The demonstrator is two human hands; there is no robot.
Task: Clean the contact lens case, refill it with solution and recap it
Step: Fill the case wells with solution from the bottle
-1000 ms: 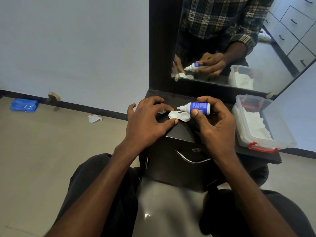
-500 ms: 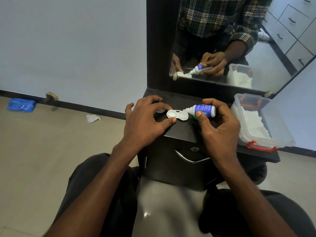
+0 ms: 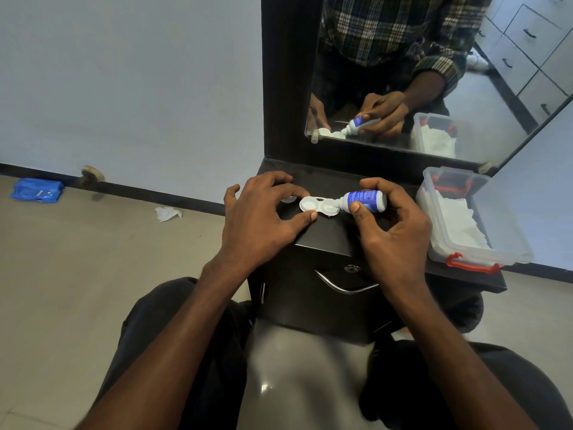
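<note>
A white two-well contact lens case (image 3: 317, 207) lies uncapped on the dark cabinet top (image 3: 335, 234). My left hand (image 3: 263, 215) steadies it, thumb and index finger pinching its left well. My right hand (image 3: 393, 231) holds a small white solution bottle with a blue label (image 3: 362, 200), tipped sideways so the nozzle points into the case's right well. A small round cap (image 3: 288, 199) lies on the top just left of the case, partly hidden by my left fingers.
A clear plastic box with red latches (image 3: 474, 221), holding white tissues, stands at the right of the cabinet top. A mirror (image 3: 434, 72) rises behind. A drawer handle (image 3: 344, 287) is on the cabinet front. A crumpled tissue (image 3: 167, 213) and a blue packet (image 3: 35, 189) lie on the floor at left.
My right hand has shifted the bottle right and tipped its nozzle down from over the case's middle to its right well. My left hand has kept its hold on the case.
</note>
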